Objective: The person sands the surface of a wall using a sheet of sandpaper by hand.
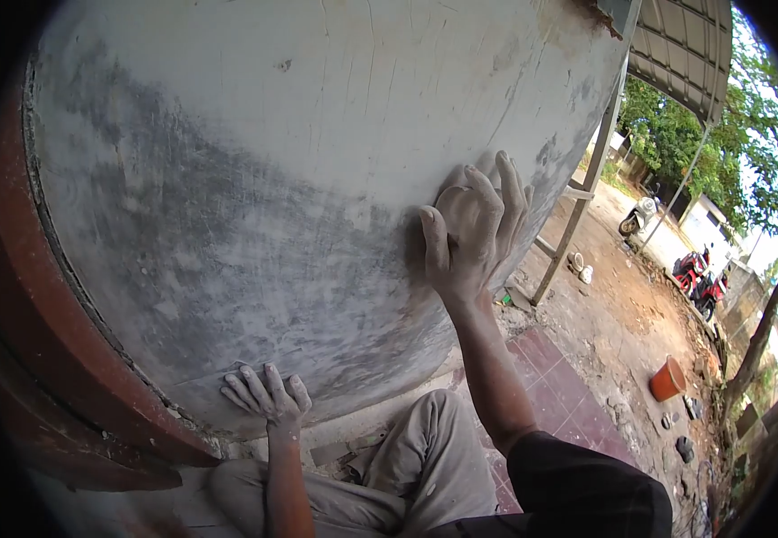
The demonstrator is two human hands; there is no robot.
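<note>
A large, curved grey-white wall (227,215) fills the view, smeared with darker grey and marked by thin scratches. My right hand (474,229), coated in pale dust, presses a round-edged, dusty pad (457,204) against the wall's right part. Its fingers curve over the pad and hide most of it, so its exact kind does not show. Low on the same surface, my left hand (268,394) lies flat with fingers spread, holding nothing. Dust whitens those fingers too.
A red-brown frame (43,260) borders the wall on the left. My bent knee (434,439) is close below it. To the right are purple tiles (568,394), a metal post (582,202), an orange bucket (668,379) and parked motorbikes (698,280).
</note>
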